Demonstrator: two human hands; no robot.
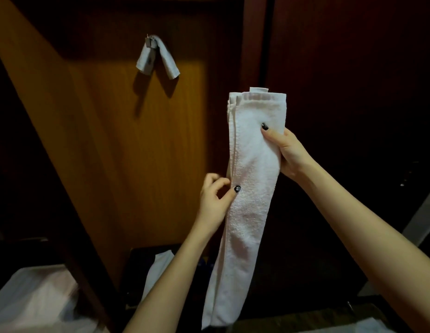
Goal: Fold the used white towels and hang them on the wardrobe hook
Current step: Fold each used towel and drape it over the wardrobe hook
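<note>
Folding appears complete: my right hand [291, 152] grips the towel [247, 212], my left hand [214, 200] pinches its edge; next, centred draping over the hook [149, 40].

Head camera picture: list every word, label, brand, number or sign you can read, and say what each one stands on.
No text in this picture can be read.
Sewn tag at the top of the folded white towel: no legible print shows.
Dark mark on the hanging towel on the hook: too blurred to read.
</note>
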